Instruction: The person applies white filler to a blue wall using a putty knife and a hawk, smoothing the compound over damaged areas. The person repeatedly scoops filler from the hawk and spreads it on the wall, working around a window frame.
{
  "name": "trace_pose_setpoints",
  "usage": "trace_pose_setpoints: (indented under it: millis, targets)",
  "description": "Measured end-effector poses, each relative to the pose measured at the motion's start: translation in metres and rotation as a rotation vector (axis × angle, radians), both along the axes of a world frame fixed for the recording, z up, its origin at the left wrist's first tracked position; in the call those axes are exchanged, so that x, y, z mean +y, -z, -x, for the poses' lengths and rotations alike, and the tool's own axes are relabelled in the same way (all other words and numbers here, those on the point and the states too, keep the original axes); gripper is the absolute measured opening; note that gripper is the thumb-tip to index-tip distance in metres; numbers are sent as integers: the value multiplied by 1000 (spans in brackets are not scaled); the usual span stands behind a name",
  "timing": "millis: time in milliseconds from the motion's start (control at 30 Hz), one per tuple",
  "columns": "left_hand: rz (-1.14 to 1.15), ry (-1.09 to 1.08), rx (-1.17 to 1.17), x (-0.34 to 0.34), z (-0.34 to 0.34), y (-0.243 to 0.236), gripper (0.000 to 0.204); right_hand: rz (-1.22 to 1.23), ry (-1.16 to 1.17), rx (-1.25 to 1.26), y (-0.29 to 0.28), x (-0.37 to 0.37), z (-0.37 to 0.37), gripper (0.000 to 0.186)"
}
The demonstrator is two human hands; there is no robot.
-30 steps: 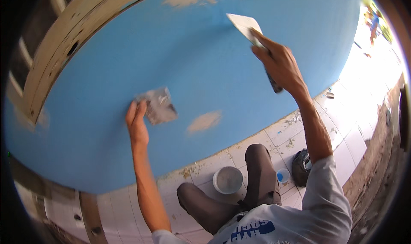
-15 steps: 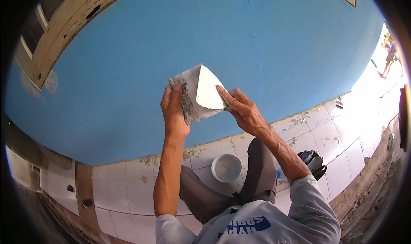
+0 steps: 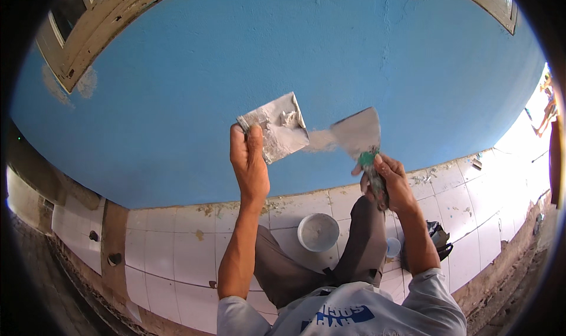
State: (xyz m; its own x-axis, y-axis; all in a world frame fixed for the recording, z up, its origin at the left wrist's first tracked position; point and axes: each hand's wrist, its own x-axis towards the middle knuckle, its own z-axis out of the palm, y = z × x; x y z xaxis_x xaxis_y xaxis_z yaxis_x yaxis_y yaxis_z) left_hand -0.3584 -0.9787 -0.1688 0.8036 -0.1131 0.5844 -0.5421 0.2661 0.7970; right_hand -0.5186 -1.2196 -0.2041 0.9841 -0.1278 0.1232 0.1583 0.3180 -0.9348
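Observation:
My left hand (image 3: 250, 165) is closed on the edge of a flat square plate (image 3: 286, 124), its thumb on top. Lumpy whitish filler covers parts of the plate. In my right hand (image 3: 389, 180) is a putty knife (image 3: 361, 128) with a wide, flared blade and a green, smeared handle. The blade is up near the blue wall (image 3: 236, 59), to the right of the plate and apart from it. Between the two, a pale smear of filler (image 3: 322, 140) shows on the wall. Whether the blade touches the wall I cannot tell.
A white bowl (image 3: 318, 232) of greyish paste stands on the tiled floor (image 3: 191, 230) between my legs. A small blue-white cup (image 3: 393, 247) and a black plastic bag (image 3: 437, 239) are at the right. Paint flakes lie along the wall's foot. A worn wooden frame (image 3: 88, 47) is upper left.
The putty knife has left the plate and swung right, its blade now turned upward. A pale smear on the wall has come into view. The plate in my left hand has stayed nearly in place.

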Motion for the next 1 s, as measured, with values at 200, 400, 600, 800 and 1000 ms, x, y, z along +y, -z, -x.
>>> trace_pose_setpoints:
  millis: [200,400,600,800,1000]
  targets:
    - [-320,-167,-345,-13,31,8,11,-360,-271,253,-32,31,-2,37]
    - [-371,15,-747,-7,20,13,24,-330,-305,188,-30,28,-3,36]
    - [-602,-144,-401,10,21,35,11,-360,-367,-77,-26,6,2,45]
    - [212,358,515,-15,31,16,13,839,172,-319,-17,1,-8,35]
    - [258,261,507,-17,41,5,11,1222,439,-392,12,9,-25,58]
